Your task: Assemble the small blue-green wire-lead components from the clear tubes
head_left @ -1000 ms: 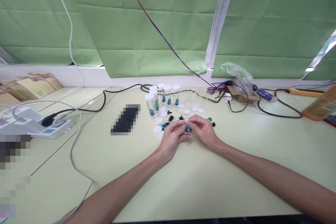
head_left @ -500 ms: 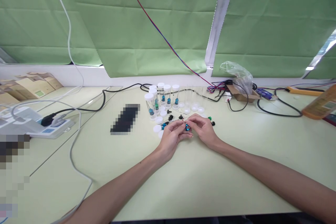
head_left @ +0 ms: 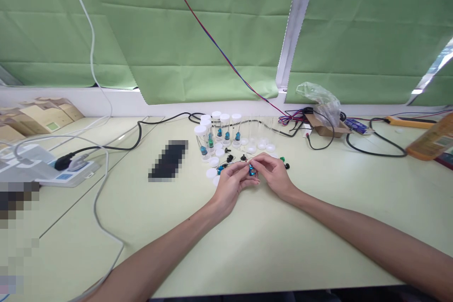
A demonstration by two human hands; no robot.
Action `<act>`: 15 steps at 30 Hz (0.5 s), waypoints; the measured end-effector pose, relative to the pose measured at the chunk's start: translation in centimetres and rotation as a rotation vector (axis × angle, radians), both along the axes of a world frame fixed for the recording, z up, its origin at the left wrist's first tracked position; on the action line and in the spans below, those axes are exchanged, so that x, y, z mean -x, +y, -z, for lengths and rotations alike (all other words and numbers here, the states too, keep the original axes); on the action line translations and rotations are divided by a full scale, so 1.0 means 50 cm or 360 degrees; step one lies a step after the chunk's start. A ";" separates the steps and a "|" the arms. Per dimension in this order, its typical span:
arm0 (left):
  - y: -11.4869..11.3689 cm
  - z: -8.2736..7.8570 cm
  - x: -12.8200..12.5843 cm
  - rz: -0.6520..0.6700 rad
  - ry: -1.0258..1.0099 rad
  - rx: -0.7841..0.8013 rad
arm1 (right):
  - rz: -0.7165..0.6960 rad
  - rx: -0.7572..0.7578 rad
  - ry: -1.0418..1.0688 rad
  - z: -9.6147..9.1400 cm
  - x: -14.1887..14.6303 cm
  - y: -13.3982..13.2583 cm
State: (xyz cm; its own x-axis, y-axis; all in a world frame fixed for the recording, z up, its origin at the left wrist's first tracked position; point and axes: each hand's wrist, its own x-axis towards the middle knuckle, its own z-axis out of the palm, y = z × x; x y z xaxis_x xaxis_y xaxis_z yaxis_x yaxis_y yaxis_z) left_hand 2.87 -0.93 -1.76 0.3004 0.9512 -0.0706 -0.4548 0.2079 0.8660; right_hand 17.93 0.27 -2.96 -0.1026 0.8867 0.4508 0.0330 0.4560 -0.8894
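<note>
My left hand [head_left: 231, 184] and my right hand [head_left: 274, 174] meet over the table, fingertips pinched together around a small shiny blue part [head_left: 251, 170]. Its exact kind is too small to make out, and the fingers cover some of it. Just beyond my hands stand several clear tubes with white caps [head_left: 224, 117], holding blue or green parts with thin stems. White caps [head_left: 211, 173] lie to the left of my left hand. Another blue part [head_left: 221, 169] rests beside it, and small black pieces [head_left: 243, 157] lie behind my fingers. A green piece [head_left: 282, 159] sits past my right hand.
Uncapped clear tubes [head_left: 254, 130] stand behind my hands. A pixelated dark object [head_left: 169, 160] lies left. Further left are a power strip [head_left: 67, 170] and a white cable [head_left: 97, 203]. A cardboard box [head_left: 327, 127] with a plastic bag [head_left: 322, 99] and an orange bottle [head_left: 432, 139] are right.
The blue part between my fingers has turned slightly and appears more upright. Both hands stay in nearly the same place.
</note>
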 end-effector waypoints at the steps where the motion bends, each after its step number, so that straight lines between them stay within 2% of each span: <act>1: 0.000 0.000 0.000 0.0002 -0.0004 0.0001 | 0.0009 0.0013 0.0012 0.000 0.000 0.000; 15: 0.002 -0.002 0.000 -0.0076 0.0132 -0.0006 | 0.0099 0.0034 0.0043 -0.002 0.000 -0.004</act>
